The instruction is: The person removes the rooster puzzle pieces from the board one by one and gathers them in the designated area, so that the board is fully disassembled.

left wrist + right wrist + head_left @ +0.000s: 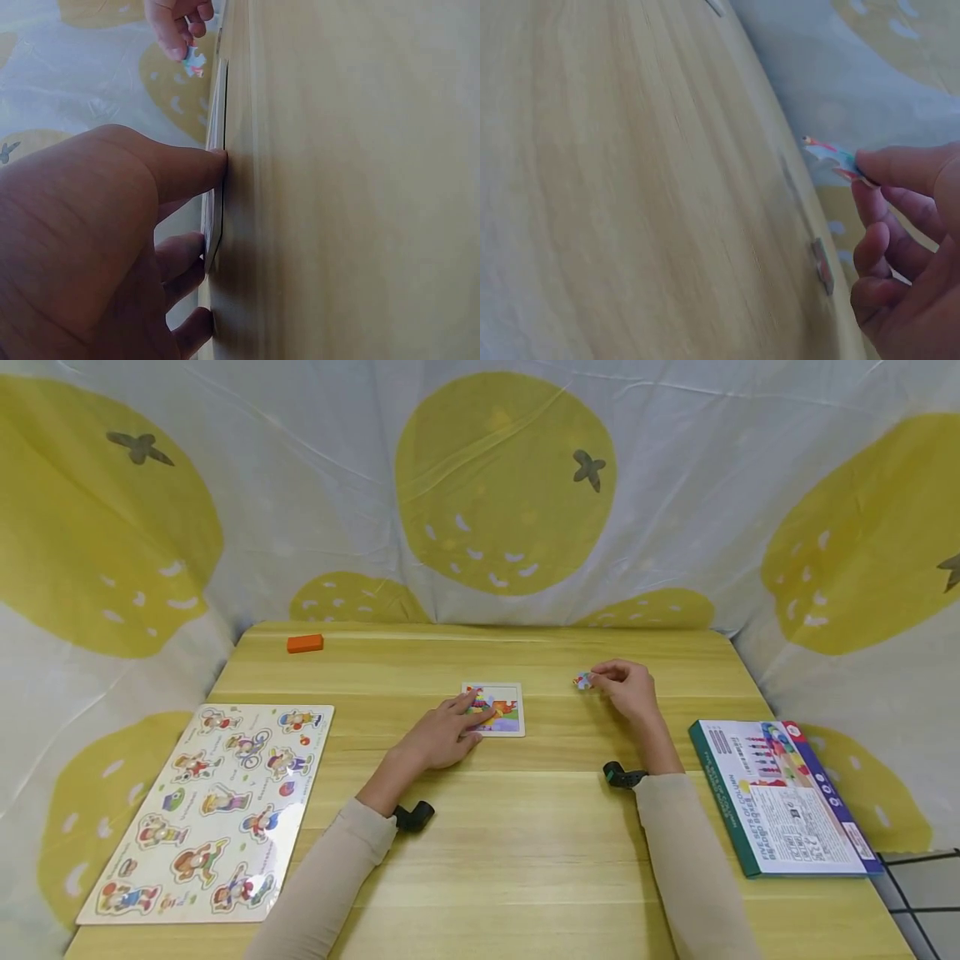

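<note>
In the head view a small square jigsaw puzzle (506, 710), partly filled with a colourful picture, lies in a white frame on the table. My left hand (442, 732) rests on its left side, fingers over the picture and thumb by the near edge. The left wrist view has that thumb (191, 171) against the puzzle's edge (217, 120). To the right, my right hand (626, 689) pinches a loose jigsaw piece (582, 680) between thumb and finger, above the table. Below it in the right wrist view, another small piece (823, 266) lies on the wood.
A large white picture board (191, 802) with cartoon figures lies at the left. An orange block (305, 643) sits at the far left. On the right lies a flat printed box (783, 797). A fruit-patterned cloth (502, 485) hangs behind the wooden table (517, 852).
</note>
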Demonstrator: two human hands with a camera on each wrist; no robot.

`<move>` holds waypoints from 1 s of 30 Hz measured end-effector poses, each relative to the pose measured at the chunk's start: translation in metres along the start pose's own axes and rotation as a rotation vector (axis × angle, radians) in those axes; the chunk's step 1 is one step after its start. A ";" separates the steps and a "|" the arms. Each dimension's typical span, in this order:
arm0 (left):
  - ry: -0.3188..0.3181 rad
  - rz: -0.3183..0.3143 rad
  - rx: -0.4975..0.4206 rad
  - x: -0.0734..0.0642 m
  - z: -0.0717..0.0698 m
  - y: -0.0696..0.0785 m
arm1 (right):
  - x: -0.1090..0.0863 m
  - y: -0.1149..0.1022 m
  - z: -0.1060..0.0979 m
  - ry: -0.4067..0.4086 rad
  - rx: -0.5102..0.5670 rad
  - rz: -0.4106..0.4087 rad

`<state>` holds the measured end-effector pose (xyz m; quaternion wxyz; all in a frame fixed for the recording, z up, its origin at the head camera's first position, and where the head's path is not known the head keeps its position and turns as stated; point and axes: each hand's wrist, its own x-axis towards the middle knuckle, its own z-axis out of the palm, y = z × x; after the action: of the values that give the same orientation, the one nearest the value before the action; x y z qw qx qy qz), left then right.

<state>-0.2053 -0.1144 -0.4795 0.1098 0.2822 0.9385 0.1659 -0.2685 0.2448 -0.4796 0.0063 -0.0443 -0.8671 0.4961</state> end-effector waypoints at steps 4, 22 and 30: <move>-0.005 0.001 0.012 0.000 0.000 0.000 | 0.005 0.004 0.000 0.002 -0.049 0.007; -0.002 -0.016 -0.020 -0.002 -0.002 0.004 | 0.011 0.008 0.014 0.047 -0.159 -0.024; 0.009 -0.014 -0.020 -0.003 -0.003 0.004 | 0.010 0.009 0.016 0.058 -0.190 -0.046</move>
<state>-0.2020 -0.1136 -0.4744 0.1096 0.2738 0.9392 0.1760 -0.2784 0.2364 -0.4957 0.0385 -0.0391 -0.9106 0.4097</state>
